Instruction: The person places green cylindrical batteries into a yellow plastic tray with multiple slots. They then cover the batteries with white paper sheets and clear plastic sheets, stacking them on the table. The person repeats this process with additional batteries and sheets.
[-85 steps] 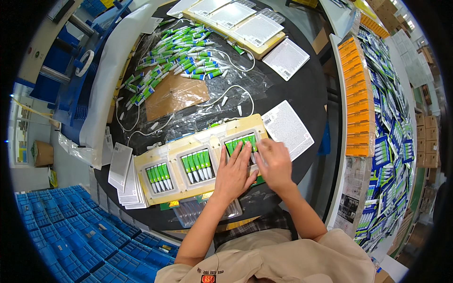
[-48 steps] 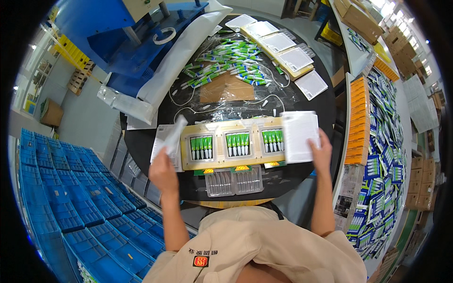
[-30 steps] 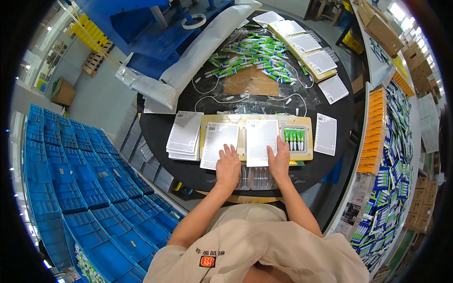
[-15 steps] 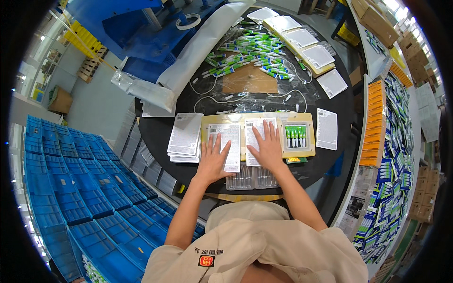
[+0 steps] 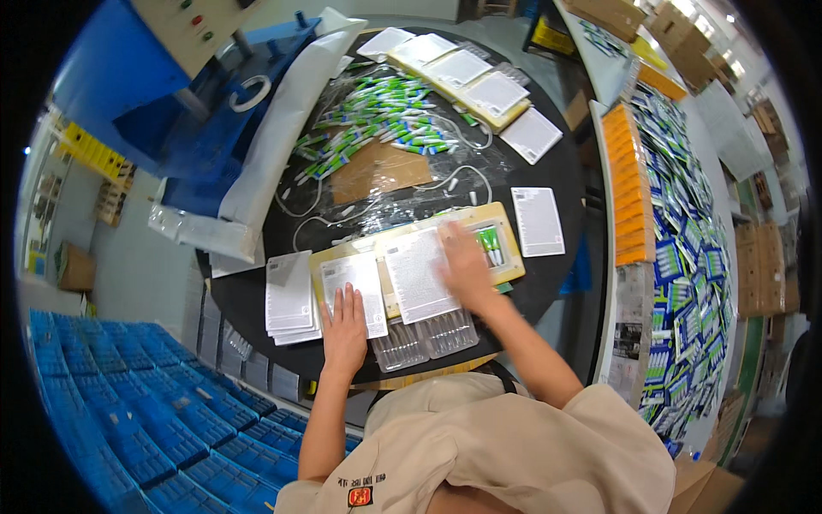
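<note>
A tan tray lies across the near part of the round black table. Two white printed sheets cover its left and middle sections. Green and white tubes show in its right section. My left hand lies flat, fingers apart, on the lower edge of the left sheet. My right hand, blurred, rests on the middle sheet next to the tubes and grips nothing. Clear plastic trays sit at the table's near edge.
A stack of white sheets lies left of the tray, and a single sheet to its right. Loose green tubes fill the far part of the table. Blue crates stand at lower left. Orange boxes line the right.
White sheets have been laid over the tray's left and middle sections since the earliest frames. In the last half second my right hand slid right toward the uncovered tubes, and my left hand drew back.
</note>
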The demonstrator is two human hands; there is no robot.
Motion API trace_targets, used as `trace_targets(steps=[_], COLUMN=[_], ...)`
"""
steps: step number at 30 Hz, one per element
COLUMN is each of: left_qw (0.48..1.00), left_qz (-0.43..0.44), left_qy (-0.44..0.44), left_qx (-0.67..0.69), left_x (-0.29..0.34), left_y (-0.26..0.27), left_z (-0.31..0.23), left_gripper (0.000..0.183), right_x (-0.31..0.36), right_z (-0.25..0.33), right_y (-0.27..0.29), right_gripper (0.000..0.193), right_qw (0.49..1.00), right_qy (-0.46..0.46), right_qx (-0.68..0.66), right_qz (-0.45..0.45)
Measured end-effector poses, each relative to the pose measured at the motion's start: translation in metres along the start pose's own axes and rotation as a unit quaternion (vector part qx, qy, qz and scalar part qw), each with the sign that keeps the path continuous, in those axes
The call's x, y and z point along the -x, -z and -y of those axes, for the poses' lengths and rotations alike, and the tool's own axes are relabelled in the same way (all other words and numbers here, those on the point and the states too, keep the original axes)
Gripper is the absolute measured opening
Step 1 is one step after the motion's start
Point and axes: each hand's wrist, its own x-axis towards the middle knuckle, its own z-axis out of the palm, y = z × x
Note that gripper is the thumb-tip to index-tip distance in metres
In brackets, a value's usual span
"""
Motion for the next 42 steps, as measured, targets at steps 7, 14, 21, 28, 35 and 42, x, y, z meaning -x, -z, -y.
trace_targets(steps=[7, 14, 21, 28, 35, 42], left_qw=[0.993, 0.999, 0.998, 0.999, 0.997, 0.994], left_qz=[0.109, 0.011, -0.034, -0.01, -0.038, 0.003], left_qy=[0.016, -0.033, 0.027, 0.048, 0.056, 0.08], left_qx=[0.031, 0.021, 0.04, 0.022, 0.029, 0.079], left_x=[-0.012, -0.036, -0.042, -0.043, -0.037, 0.004], left_y=[0.032, 0.013, -0.008, 0.002, 0.002, 0.024], left_z=[0.009, 0.003, -0.003, -0.006, -0.006, -0.017], left_gripper=[0.119, 0.116, 0.085, 0.086, 0.089, 0.101], right_x=[0.04, 0.048, 0.05, 0.078, 0.067, 0.027], right_z=[-0.15, -0.191, -0.093, -0.02, -0.008, -0.038], right_y=[0.079, 0.083, 0.12, 0.037, 0.015, 0.073], right_gripper=[0.077, 0.063, 0.054, 0.05, 0.055, 0.077], right_qw=[0.905, 0.914, 0.97, 0.964, 0.949, 0.961], right_qy=[-0.121, -0.011, -0.001, -0.005, -0.03, -0.029], right_qx=[0.354, 0.351, 0.24, 0.248, 0.282, 0.041], right_qz=[0.206, 0.201, -0.047, 0.095, 0.136, 0.27])
